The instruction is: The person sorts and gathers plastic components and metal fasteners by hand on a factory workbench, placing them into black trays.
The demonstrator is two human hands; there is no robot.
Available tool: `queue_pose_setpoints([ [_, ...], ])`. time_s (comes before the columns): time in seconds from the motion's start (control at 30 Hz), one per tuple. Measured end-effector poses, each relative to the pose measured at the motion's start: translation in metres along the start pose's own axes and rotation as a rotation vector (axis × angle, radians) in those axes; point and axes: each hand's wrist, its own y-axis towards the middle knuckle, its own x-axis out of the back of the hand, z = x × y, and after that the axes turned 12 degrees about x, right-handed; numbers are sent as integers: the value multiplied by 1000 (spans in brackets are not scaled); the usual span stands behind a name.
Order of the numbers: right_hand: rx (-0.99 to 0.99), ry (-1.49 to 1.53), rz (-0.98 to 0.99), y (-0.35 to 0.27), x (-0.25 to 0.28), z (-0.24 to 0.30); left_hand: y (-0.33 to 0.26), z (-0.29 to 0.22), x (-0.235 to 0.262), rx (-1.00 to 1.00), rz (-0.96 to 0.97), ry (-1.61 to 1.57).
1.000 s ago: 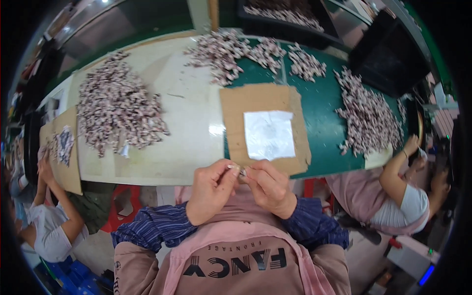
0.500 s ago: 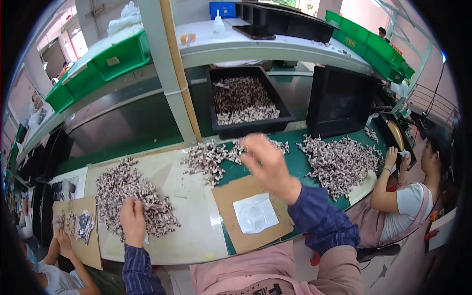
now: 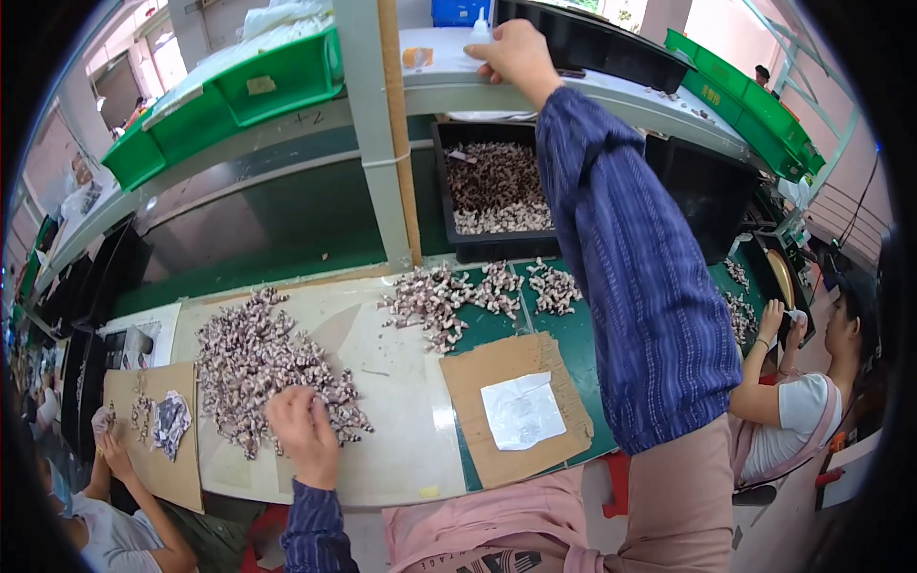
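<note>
My right hand is stretched up to the shelf, its fingers around the lower body of a white squeeze bottle with a pointed nozzle. The bottle stands upright on the shelf. My left hand is low over the near edge of a large pile of small purple-and-white mottled pieces. Its fingers are curled together, and what they hold, if anything, is too small to make out. In front of me a white sheet lies on a piece of brown cardboard.
Smaller heaps of the same pieces lie beyond the cardboard. A black tray full of them stands under the shelf, where a tape roll sits. A post rises left of it. People sit working at both sides.
My right hand has gone from above the cardboard up to the bottle on the shelf. My left hand has shifted right along the pile, and the view has turned slightly.
</note>
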Motion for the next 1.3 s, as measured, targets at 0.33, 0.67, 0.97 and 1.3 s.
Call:
queue_pose_setpoints([
  [0.33,68,329,-172,-18,-1,-1,-59,-31,-22,-73,372,-184],
  [0.67,-685,662,449,-368,62,52,-34,-1,-44,-116,401,5],
  [0.97,-840,484,591,-477,85,73,-30,-1,-52,-221,338,64],
  [1.3,-669,268,741,-471,79,74,-30,-1,-52,-214,316,61],
])
